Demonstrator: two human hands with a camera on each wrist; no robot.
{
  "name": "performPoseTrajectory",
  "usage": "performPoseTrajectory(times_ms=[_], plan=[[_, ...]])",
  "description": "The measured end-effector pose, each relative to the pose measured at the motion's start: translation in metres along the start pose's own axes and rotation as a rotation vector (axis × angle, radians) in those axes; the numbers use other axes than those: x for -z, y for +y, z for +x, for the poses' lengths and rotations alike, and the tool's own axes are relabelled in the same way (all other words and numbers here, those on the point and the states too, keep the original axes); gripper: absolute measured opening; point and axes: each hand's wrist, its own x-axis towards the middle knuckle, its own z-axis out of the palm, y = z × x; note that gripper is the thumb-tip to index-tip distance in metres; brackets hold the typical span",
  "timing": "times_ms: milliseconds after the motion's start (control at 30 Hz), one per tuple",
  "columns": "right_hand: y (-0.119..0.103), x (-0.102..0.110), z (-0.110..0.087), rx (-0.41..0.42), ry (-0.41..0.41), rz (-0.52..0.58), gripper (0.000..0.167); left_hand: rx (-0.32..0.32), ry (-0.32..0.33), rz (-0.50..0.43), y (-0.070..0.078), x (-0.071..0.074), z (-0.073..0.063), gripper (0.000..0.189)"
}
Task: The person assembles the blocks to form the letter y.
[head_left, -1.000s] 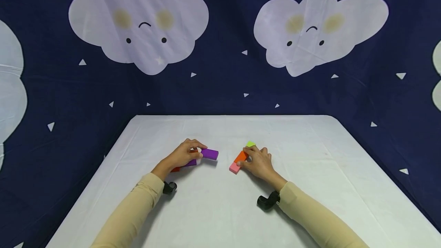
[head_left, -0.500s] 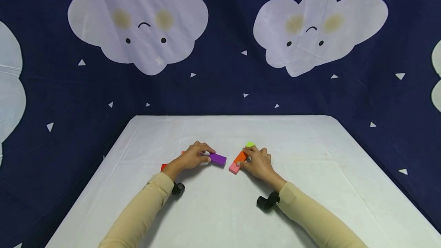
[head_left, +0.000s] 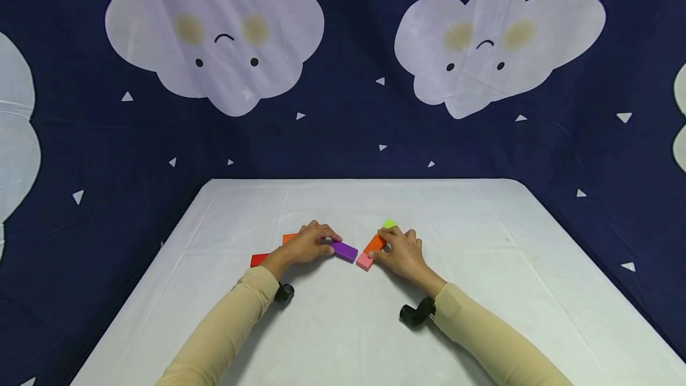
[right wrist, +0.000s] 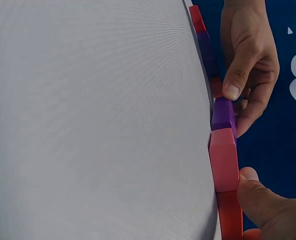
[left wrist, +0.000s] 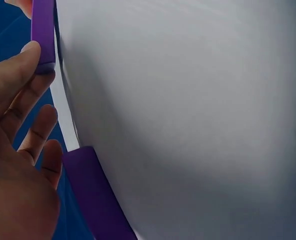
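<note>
My left hand (head_left: 309,243) pinches the left end of a purple block (head_left: 345,251) between thumb and fingers. The block's far end lies close to a pink block (head_left: 365,261); in the right wrist view they appear to meet. My right hand (head_left: 401,253) holds an orange block (head_left: 374,244), its thumb near the joint with the pink one and its fingertips at the far end. Beyond the orange block, a yellow-green block (head_left: 390,224) shows, partly covered by the fingers. Another purple block (left wrist: 98,195) lies below my left hand in the left wrist view.
Left of my left hand lie a red block (head_left: 259,260) and a second orange block (head_left: 289,237), both partly hidden by the hand. The white table (head_left: 343,326) has a dark blue cloud-print cloth (head_left: 348,130) behind it. Black wrist cameras (head_left: 417,313) hang near the tabletop.
My left hand has carried the purple block right and toward the near edge, bringing it up to the pink block. Red and orange blocks on the left came into view. My right hand stayed still.
</note>
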Motion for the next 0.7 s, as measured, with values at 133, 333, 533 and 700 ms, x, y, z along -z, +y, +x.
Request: performPoseTrajectory(times_ms=[133,333,533,700], plan=[[0.0008,-0.0004,-0.0002,0.004,0.006,0.002,0.066,0.027,-0.006,0.009,0.0021,-0.0012,0.0017,0.029],[0.0006,-0.0007,-0.0003,0.003,0.007,0.001,0.065,0.070,-0.011,-0.005,0.0023,-0.0025,0.0024,0.030],[0.0002,-0.0010,-0.0006,-0.004,0.002,0.001,0.066,0.062,-0.005,0.005,0.0024,-0.0027,-0.0002,0.036],[0.0003,-0.0008,-0.0003,0.003,0.007,0.003,0.065,0.049,0.057,-0.049,0.0056,-0.0013,-0.0046,0.038]])
